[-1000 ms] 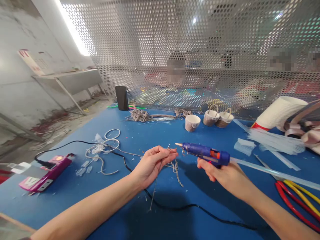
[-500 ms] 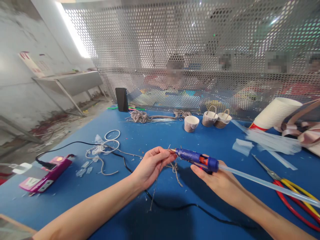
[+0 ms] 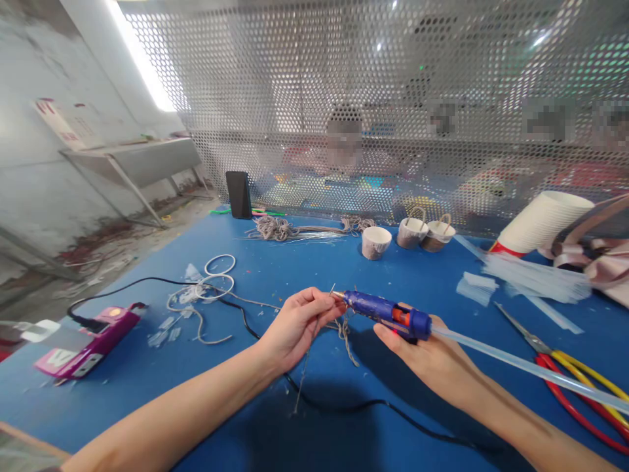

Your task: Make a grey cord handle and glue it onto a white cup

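Note:
My right hand [image 3: 432, 354] is wrapped round a blue hot glue gun [image 3: 381, 310], and a long clear glue stick [image 3: 515, 367] juts from its back end. The gun's metal nozzle points left and meets the fingertips of my left hand [image 3: 304, 321]. Those fingers are pinched on a thin piece of wire and grey cord; its tip [image 3: 333, 288] pokes up by the nozzle, and most of it is hidden. Below the gun, loose grey cord [image 3: 346, 341] dangles or lies; I cannot tell which. A thin strand [image 3: 301, 387] hangs beneath my left hand.
A purple power strip [image 3: 93, 347], white rings [image 3: 219, 286] and a black cable [image 3: 383, 403] lie on the blue table. Behind stand small cups [image 3: 376, 244], a cord bundle [image 3: 275, 229] and a phone [image 3: 238, 195]. Red-and-yellow scissors [image 3: 555, 360] and stacked paper cups [image 3: 545, 223] are right. A perforated metal screen [image 3: 304, 85] rises behind.
Both hands and the glue gun hold almost the same place. The view has shifted very slightly.

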